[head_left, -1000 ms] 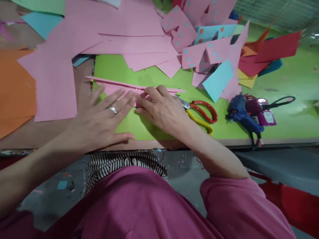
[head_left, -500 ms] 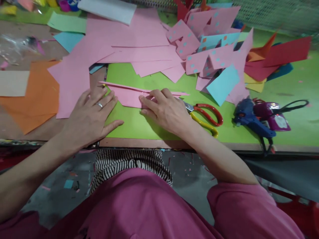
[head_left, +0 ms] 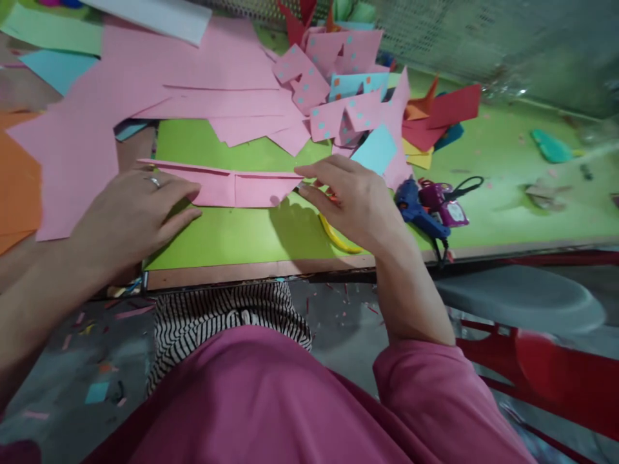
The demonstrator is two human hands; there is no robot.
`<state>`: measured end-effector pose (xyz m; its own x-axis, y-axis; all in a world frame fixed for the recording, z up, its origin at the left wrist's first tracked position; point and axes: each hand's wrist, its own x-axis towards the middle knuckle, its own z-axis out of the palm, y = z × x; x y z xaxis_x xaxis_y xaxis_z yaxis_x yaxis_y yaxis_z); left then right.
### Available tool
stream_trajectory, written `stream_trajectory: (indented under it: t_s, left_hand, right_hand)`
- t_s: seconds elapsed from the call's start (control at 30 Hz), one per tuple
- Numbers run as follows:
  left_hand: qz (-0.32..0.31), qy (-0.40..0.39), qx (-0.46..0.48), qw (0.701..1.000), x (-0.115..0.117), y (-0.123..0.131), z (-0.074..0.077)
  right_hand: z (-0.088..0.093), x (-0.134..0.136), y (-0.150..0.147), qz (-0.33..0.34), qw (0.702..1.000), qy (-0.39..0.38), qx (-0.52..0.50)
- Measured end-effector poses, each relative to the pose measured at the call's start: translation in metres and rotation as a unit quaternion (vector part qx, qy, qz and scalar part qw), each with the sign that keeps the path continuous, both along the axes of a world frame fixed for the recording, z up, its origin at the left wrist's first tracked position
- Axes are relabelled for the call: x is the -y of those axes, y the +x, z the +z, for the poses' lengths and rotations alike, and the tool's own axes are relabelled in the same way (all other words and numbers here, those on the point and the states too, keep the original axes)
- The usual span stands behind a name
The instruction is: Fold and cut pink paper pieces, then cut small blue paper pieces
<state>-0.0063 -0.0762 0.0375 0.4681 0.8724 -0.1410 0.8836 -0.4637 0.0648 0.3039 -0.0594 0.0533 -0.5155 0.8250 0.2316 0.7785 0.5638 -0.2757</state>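
Note:
A folded pink paper strip [head_left: 242, 187] lies across a green sheet [head_left: 217, 235] on the table. My left hand [head_left: 130, 216] rests flat on the strip's left end, fingers stretched out, a ring on one finger. My right hand [head_left: 351, 200] hovers at the strip's right end with its fingers extended over the paper edge; nothing shows in its grasp. Under the right hand lie scissors [head_left: 338, 241], of which only the yellow handle shows.
Large pink sheets [head_left: 145, 84] and dotted pink pieces [head_left: 333, 116] cover the back of the table. An orange sheet [head_left: 14, 187] lies at left. A blue glue gun [head_left: 418, 209] and a purple item [head_left: 442, 206] sit at right. A grey stool [head_left: 522, 299] stands below the table's edge.
My left hand slid left along the strip. My right hand let go of the fold and moved right, over the scissors. The camera turned right.

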Motion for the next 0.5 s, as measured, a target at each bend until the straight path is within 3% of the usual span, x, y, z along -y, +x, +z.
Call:
stream_trajectory:
  t_s: [0.2,0.33,0.5]
  left_hand:
    - [-0.034,0.075,0.044,0.996,0.008,-0.016,-0.019]
    - [0.019,0.099,0.113,0.988,0.019,-0.028,-0.030]
    - [0.069,0.082,0.187,0.976,0.016,-0.033,-0.027]
  right_hand:
    - [-0.024,0.016,0.014,-0.019,0.998,-0.040,0.042]
    - [-0.028,0.018,0.007,-0.024,0.999,-0.033,0.021]
    - [-0.027,0.008,-0.019,-0.006,0.998,-0.059,-0.016]
